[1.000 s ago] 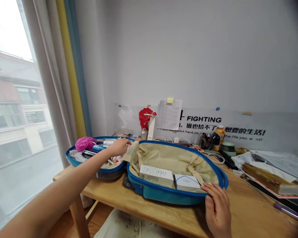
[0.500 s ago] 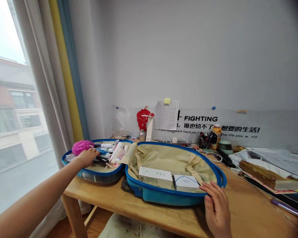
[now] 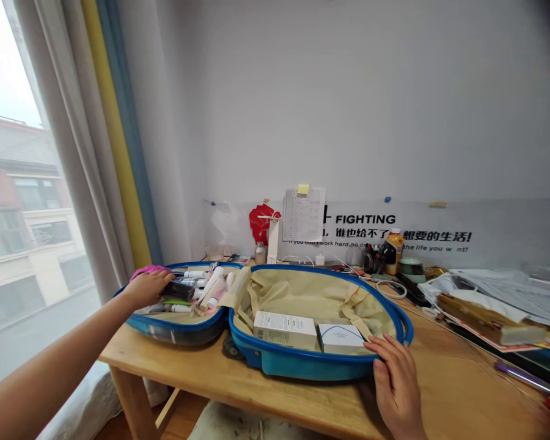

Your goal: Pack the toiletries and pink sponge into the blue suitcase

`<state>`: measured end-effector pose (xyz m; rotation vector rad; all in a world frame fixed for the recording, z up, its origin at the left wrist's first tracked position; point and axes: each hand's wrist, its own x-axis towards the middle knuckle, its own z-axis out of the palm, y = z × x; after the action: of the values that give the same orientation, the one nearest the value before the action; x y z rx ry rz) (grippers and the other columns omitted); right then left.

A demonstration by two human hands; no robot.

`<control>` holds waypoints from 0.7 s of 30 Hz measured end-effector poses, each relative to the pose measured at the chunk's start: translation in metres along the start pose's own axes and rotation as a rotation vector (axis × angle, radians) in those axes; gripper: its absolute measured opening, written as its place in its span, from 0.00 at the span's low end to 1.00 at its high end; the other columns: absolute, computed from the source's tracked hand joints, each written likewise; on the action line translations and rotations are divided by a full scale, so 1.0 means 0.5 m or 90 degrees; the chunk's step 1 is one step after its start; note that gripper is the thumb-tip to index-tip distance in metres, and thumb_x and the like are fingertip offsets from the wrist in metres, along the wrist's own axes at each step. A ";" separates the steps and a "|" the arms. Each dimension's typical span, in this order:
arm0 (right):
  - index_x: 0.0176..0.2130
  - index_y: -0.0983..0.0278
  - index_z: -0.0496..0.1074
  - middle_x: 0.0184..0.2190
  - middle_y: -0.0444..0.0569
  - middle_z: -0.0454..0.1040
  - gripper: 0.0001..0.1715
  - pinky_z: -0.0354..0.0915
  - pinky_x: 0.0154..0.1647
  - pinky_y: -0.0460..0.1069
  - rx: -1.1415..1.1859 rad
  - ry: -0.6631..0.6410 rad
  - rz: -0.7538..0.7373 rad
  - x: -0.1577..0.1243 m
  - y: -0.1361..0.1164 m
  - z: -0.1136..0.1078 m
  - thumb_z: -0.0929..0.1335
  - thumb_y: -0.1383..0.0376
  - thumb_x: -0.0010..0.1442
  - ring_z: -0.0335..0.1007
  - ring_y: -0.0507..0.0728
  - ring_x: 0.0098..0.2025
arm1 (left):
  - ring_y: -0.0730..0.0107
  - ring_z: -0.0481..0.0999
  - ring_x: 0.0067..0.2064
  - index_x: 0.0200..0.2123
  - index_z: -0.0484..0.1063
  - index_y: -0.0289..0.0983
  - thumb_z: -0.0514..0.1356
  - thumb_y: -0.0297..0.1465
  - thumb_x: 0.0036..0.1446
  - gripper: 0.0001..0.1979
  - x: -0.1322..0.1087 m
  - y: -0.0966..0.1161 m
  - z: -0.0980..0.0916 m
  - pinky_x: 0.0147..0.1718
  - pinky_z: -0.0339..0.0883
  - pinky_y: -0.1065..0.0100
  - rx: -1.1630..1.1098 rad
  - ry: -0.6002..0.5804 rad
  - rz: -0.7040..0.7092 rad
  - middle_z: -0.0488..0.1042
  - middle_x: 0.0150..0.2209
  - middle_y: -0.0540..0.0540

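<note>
A blue hard-shell suitcase (image 3: 323, 368) lies spread open on the wooden table, with a beige lining. Its left half holds toiletries. There my left hand (image 3: 150, 288) is closed on a dark cylindrical bottle (image 3: 182, 289), whose far end sticks out past my fingers. Partly hidden behind that hand is a pink bath puff (image 3: 152, 269). White tubes (image 3: 212, 287) lie to the right of the bottle. In the right half, a long white box (image 3: 284, 330) and a smaller white box (image 3: 341, 338) sit along the near wall. My right hand (image 3: 398, 382) grips the near right rim, its fingers over the edge and thumb outside.
Papers and a brown pouch (image 3: 476, 311) are piled on the right of the table (image 3: 444, 391). Along the wall stand an orange bottle (image 3: 393, 252), a white lamp (image 3: 274, 241) and cables. A window and curtains (image 3: 80, 122) are at the left.
My left hand has shifted slightly left and now has the dark bottle in it, uncovering a green item below. The pink puff is more hidden. My right hand stays on the rim.
</note>
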<state>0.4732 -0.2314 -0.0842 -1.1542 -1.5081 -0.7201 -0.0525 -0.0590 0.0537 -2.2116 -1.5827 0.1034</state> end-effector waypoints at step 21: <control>0.42 0.60 0.70 0.41 0.50 0.74 0.16 0.60 0.54 0.61 0.000 -0.005 0.020 -0.007 0.002 -0.001 0.57 0.60 0.67 0.67 0.62 0.52 | 0.52 0.74 0.51 0.54 0.67 0.40 0.65 0.42 0.49 0.29 0.070 0.499 -0.156 0.47 0.67 0.58 -0.375 -0.188 0.395 0.73 0.51 0.40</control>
<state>0.4743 -0.2326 -0.0874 -1.1791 -1.4933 -0.6955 0.2044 -0.1157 0.0378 -3.2249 -1.0772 0.1625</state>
